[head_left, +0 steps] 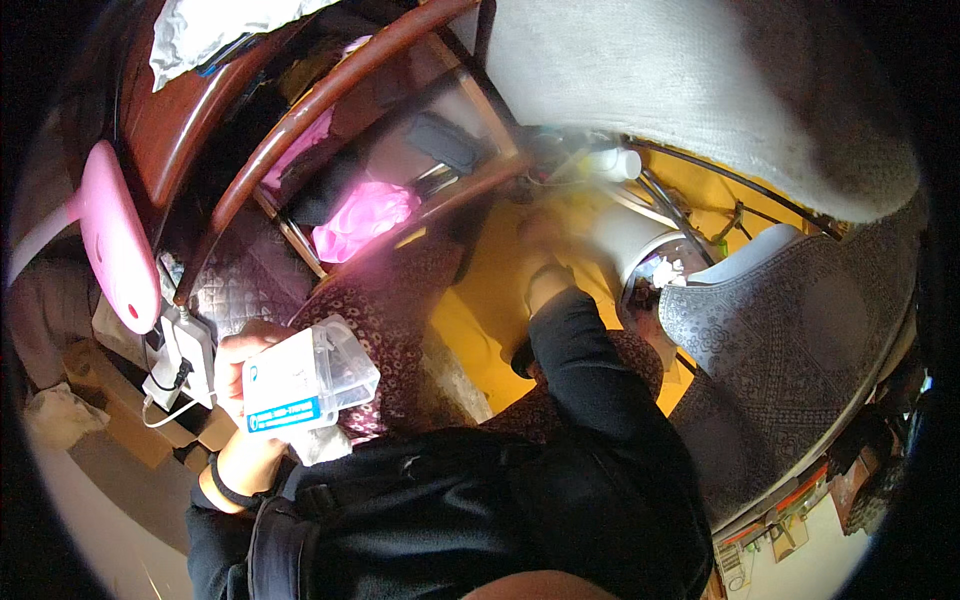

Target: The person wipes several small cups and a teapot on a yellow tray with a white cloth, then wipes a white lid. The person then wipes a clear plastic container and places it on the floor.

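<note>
My left hand (238,362) is closed around a clear plastic box (350,368) with a white and blue label. The box is tilted, and some crumpled clear plastic (322,445) hangs below it. My right arm stretches forward over the yellow floor (480,310). At its end, my right hand (545,238) is smeared by motion, so its fingers and anything in them cannot be made out. Nearest to it on the right stands a white bin (640,240) with crumpled white scraps inside.
Ahead, an open drawer (490,115) holds a pink plastic bag (368,220) and a dark case (443,142). A pink lamp (118,235) stands at left, above a white power strip (188,355). Grey patterned fabric (780,330) fills the right; a white cylinder (615,164) lies beyond the bin.
</note>
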`<state>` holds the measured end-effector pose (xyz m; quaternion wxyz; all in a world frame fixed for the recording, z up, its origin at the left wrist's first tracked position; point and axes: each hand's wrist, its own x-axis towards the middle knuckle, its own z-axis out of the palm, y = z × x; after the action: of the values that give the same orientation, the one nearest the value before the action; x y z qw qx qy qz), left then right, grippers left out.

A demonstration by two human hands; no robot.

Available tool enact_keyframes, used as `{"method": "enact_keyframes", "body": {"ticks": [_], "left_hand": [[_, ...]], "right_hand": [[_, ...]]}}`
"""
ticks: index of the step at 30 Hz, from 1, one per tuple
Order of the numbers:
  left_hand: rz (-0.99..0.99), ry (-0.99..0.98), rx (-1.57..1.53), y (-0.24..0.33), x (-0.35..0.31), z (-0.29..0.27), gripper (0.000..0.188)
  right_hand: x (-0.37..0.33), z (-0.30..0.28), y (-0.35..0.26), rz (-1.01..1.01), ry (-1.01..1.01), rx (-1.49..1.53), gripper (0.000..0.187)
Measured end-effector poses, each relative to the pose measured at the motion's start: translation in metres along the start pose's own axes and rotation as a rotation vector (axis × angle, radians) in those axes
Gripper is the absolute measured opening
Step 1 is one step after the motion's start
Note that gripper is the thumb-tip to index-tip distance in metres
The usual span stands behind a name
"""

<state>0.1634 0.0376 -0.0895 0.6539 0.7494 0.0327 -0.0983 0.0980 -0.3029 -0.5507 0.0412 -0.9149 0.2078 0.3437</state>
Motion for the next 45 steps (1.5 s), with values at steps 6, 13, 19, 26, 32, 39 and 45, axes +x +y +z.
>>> {"method": "enact_keyframes", "body": {"ticks": [6, 13, 19, 26, 32, 39, 45], "left_hand": [[-0.057, 0.016, -0.092, 0.002, -0.001, 0.003, 0.027], [-0.093, 0.091, -0.025, 0.005, -0.003, 0.006, 0.03], [-0.102, 0.059, -0.046, 0.006, -0.005, 0.005, 0.03], [-0.002, -0.045, -0.043, 0.0, 0.001, 0.005, 0.029], [-0.085, -0.086, -0.056, 0.005, 0.009, 0.018, 0.044], [0.03, -0.216, -0.337, -0.01, 0.013, 0.029, 0.028], [0.138, -0.197, -0.532, -0.014, 0.006, 0.034, 0.022]], "right_hand": [[0.01, 0.028, -0.006, 0.123, 0.164, 0.384, 0.036], [0.002, -0.011, -0.013, 0.183, 0.058, 0.394, 0.036], [-0.007, -0.02, -0.012, 0.133, 0.026, 0.334, 0.036], [-0.007, -0.03, -0.015, 0.083, -0.032, 0.285, 0.038], [-0.039, -0.089, -0.026, -0.021, -0.127, 0.255, 0.039], [-0.101, -0.155, -0.031, -0.284, 0.107, 0.511, 0.032], [-0.231, -0.306, -0.042, -0.463, 0.17, 1.43, 0.014]]}}
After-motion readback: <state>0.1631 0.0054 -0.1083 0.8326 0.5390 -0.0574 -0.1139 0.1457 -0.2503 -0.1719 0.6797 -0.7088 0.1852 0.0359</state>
